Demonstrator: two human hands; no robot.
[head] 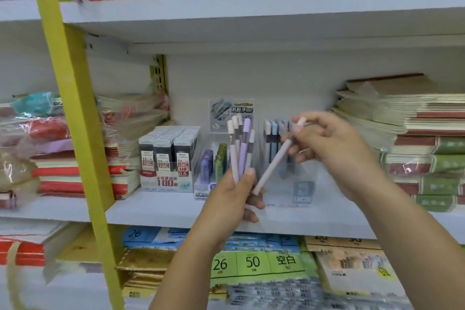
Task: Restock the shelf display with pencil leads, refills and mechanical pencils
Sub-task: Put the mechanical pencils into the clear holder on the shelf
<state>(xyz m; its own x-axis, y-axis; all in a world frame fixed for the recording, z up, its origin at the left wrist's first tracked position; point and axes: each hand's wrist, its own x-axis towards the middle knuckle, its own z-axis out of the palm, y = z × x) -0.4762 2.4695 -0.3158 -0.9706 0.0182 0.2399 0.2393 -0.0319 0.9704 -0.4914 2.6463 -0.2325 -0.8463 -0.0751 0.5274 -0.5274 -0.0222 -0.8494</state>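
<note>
A bundle of pencils [240, 148] is held upright in the left hand [239, 199]. The fingers and thumb are curled round the lower ends, so the caps stand free above and one piece can be taken out easily. A single pencil [274, 161], pale pink, is pinched near its cap end by the fingers of the right hand [334, 143]. It is held slanted, with the cap up to the right and the tip down to the left, just beside the left thumb. Whether the tip touches the left hand cannot be told.

It is judged that this one is meant for the clear stand [305, 187], which is placed on the shelf [163, 209] directly behind both hands. In the right part of this stand some blue pencils [273, 131] are seen standing upright, and in the left part small refill cases [214, 161] are stored. The lead boxes [167, 156] are set in rows just to the left of the stand.

The single pencil lies in front of the stand's right part and is not yet inside it. Most of its body hangs below the grip. Stacks of notebooks [415, 133] are piled at the far right.
</note>
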